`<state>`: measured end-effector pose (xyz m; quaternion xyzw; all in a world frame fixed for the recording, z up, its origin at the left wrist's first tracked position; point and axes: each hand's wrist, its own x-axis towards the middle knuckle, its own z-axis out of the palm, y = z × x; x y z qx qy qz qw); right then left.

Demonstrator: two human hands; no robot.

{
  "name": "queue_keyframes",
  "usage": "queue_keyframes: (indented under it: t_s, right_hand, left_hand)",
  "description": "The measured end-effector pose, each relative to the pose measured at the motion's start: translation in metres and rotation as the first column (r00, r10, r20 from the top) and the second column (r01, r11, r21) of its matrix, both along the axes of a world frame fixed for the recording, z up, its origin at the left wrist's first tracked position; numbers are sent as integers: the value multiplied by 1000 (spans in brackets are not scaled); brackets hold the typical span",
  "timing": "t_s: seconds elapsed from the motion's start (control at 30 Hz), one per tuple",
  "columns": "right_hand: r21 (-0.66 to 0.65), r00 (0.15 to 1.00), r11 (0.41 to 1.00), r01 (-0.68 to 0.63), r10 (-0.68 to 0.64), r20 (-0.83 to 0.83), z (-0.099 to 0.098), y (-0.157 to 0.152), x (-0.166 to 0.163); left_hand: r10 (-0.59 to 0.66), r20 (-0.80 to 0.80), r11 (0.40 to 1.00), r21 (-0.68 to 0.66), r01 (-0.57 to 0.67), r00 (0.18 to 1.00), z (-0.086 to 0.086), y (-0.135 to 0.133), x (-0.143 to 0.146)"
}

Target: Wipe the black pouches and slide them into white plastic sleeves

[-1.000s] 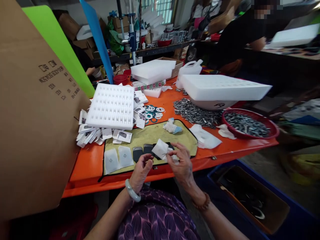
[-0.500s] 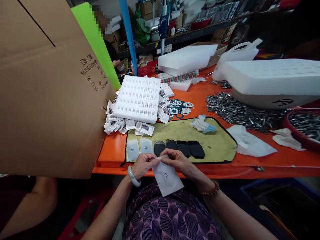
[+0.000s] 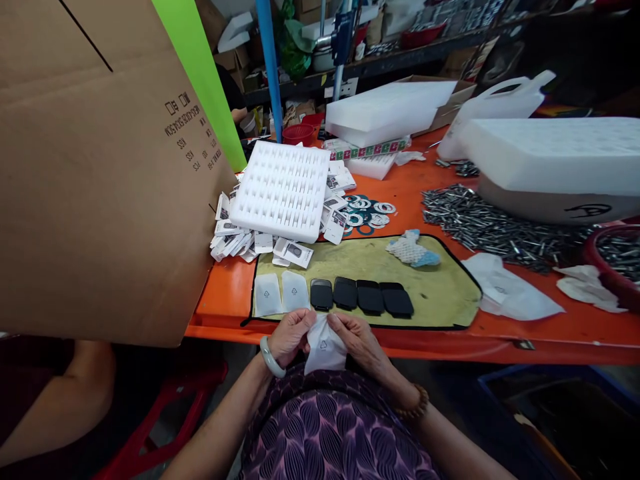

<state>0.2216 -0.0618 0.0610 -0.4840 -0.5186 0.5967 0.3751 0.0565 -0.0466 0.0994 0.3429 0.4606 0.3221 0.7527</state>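
At the far left, a large cardboard box (image 3: 100,187) leans over the orange worktop (image 3: 223,293), printed lettering on its side. Below it show another person's bent arm (image 3: 75,393) and a red stool (image 3: 175,420); behind it rises a bright green panel (image 3: 200,80). Next comes a heap of small white cartons (image 3: 235,240), with a white foam tray (image 3: 283,190) tilted on top, its surface lined with rows of slots.

A yellow cloth (image 3: 440,287) with dark edging lies near the front edge. On its left end, two white sleeves (image 3: 269,295) lie side by side, each bearing a small triangle mark. The left hand (image 3: 291,337), a pale bangle at its wrist, pinches the upper left of a white pouch (image 3: 325,353) between thumb and fingers. The pouch hangs just in front of the worktop edge, above the lap; whether it contains anything, I cannot tell. The right hand (image 3: 360,340), wearing a beaded bracelet, grips its upper right with fingers likewise closed.

Beyond the hands, four flat black pieces (image 3: 321,295) lie in a row on the cloth. Farther right are loose rings (image 3: 370,213), a crumpled blue-and-white rag (image 3: 413,250) and a spread of slim metal parts (image 3: 500,230).
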Motion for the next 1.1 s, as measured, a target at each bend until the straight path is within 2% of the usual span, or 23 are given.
queue_keyframes:
  t_s: [0.07,0.13,0.2,0.27,0.33,0.4,0.47,0.57,0.63,0.7,0.77,0.83,0.93,1.03,1.1]
  right_hand:
    - [63,996,994,-85,82,42,-3,10,7]
    - [190,977,969,-159,127,171,-7,27,15]
    - [322,918,923,-211,74,389,-13,47,22]
    - [386,786,876,-290,-12,618,-18,66,25]
    - [341,618,853,-396,-27,786,-21,82,23]
    - [247,487,842,-480,22,873,-19,94,19]
    - [167,412,835,-524,77,908,-14,102,14]
    - [75,368,836,-544,158,916,-3,112,10]
    - [90,409,833,-545,171,896,2,115,11]
    - [168,529,834,-526,166,832,5,115,15]
    - [215,671,859,-465,183,718,6,110,21]
    - [239,804,907,-347,157,573,7,103,27]
    - [282,973,956,-77,10,233,13,90,29]
    - [220,989,970,103,-76,-126,21,75,22]
    - [173,969,976,132,-90,-230,24,67,15]
  left_hand:
    - [-81,-174,984,142,107,981,-2,5,-12]
    - [-109,-416,919,305,251,903,-3,11,-25]
    - [-107,-655,808,381,450,748,-3,15,-34]
    - [-83,-807,693,375,616,584,-3,18,-39]
    - [-72,-874,608,343,716,480,-4,18,-40]
    - [-73,-896,555,329,764,439,-5,18,-40]
    - [-70,-900,526,333,783,430,-7,18,-39]
    - [-50,-893,526,357,772,447,-10,19,-41]
    - [-42,-877,543,382,748,479,-11,20,-43]
    - [-39,-855,572,405,713,517,-12,22,-45]
    - [-40,-828,607,425,672,560,-13,23,-47]
    - [-46,-795,636,444,631,605,-13,24,-48]
    - [-54,-746,656,475,587,664,-12,26,-46]
    - [-38,-691,644,536,546,722,-8,27,-42]
    - [-6,-658,623,587,518,753,-3,26,-38]
